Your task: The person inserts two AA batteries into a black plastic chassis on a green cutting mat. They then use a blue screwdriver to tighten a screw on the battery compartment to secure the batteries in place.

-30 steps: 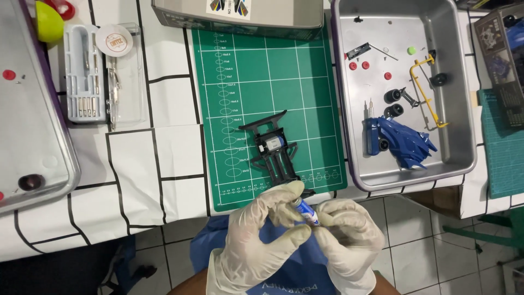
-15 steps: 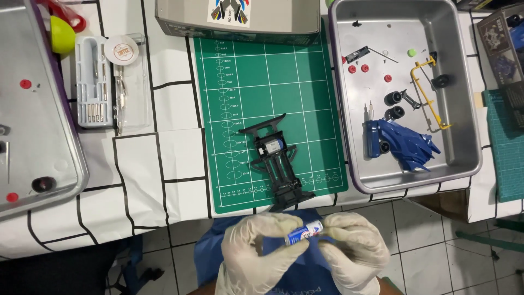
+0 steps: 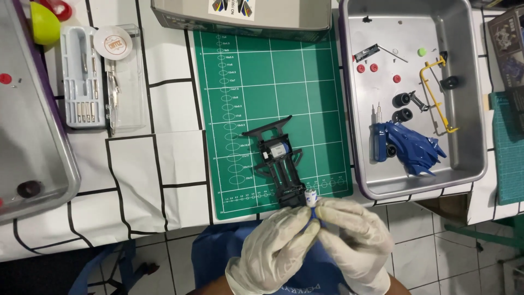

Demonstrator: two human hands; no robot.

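Hands: left hand and right hand, both gloved, pinched together on a small white-and-blue cylinder, likely a motor.
Cylinder: at the fingertips, over the desk edge, touching or just beside the near end of the black car chassis.
Chassis axis: long, running away from the hands, slightly leftward, on the green cutting mat.
Nearer hand: about equal.
Counts: one chassis, one blue body shell in the metal tray, three red discs, three loose black wheels.
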